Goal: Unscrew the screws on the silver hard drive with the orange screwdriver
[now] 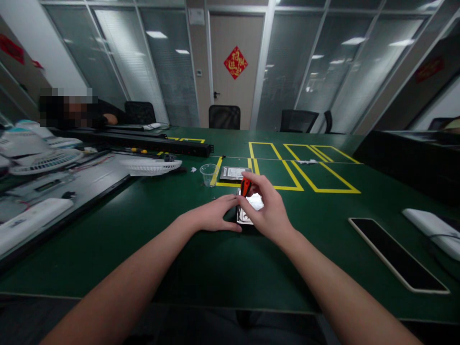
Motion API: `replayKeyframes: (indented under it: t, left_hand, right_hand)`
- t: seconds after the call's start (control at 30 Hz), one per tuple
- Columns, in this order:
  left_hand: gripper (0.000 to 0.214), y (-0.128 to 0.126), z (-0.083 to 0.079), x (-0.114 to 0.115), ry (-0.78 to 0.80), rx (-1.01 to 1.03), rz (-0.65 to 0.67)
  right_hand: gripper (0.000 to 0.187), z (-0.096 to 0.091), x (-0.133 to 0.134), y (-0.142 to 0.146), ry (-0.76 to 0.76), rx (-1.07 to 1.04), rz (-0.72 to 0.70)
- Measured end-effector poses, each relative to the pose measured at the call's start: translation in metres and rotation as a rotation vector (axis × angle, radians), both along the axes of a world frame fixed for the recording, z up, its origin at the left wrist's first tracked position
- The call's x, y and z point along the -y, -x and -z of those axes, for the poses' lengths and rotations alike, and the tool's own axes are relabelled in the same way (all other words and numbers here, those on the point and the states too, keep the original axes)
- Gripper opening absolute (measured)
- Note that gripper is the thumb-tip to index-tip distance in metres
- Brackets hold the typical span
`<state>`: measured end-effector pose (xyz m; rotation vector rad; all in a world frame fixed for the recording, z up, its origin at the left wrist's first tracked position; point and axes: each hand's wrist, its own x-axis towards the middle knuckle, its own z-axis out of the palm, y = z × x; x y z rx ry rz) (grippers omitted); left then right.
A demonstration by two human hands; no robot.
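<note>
A silver hard disk drive (256,201) lies on the green table in front of me, partly covered by my hands. My left hand (215,213) holds the drive's left side, thumb at the near corner and fingers towards the far end. In my right hand (270,207) is a screwdriver with an orange and black handle (246,186), upright over the drive. Its tip is hidden behind my fingers. Just beyond lies a second hard disk drive (233,173) with a white label, and left of that stands a clear plastic cup (208,176).
A phone (397,254) and a white device with a cable (434,230) lie at right. White fan-like parts (151,166), a metal panel (89,184) and a long black bar (158,143) fill the left. Yellow tape (336,190) marks the table. Another person sits far left.
</note>
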<state>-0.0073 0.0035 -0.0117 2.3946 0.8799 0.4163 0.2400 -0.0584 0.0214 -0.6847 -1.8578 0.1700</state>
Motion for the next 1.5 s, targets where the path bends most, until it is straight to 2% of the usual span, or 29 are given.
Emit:
replayKeyframes:
  t: [0.23,0.5,0.8,1.13,1.33,1.5]
  left_hand:
    - [0.101,0.0001,-0.0012,0.0002,0.01,-0.018,-0.004]
    - [0.097,0.0003,-0.0018,0.0008,0.007,-0.011,-0.016]
    - [0.09,-0.0009,-0.0016,0.0008,-0.031,0.02,0.019]
    - [0.092,-0.002,-0.004,0.0025,-0.001,0.004,0.004]
    - [0.094,-0.0016,-0.0073,0.0039,0.006,0.0,0.001]
    - [0.09,-0.0017,-0.0059,0.0036,0.009,0.001,-0.019]
  right_hand:
    - [0.064,0.0026,0.0022,0.0011,0.038,-0.004,-0.024]
    - [0.054,-0.0016,0.0006,-0.0005,-0.009,0.009,-0.012]
    - [0.06,0.0017,0.0023,0.0028,0.016,-0.017,-0.038]
    - [0.049,-0.0027,0.001,0.0,-0.005,-0.013,0.007]
    - [0.058,-0.0006,0.0033,0.0024,0.038,-0.04,-0.067]
    - [0.058,-0.0034,0.0044,0.0004,0.059,-0.002,-0.036]
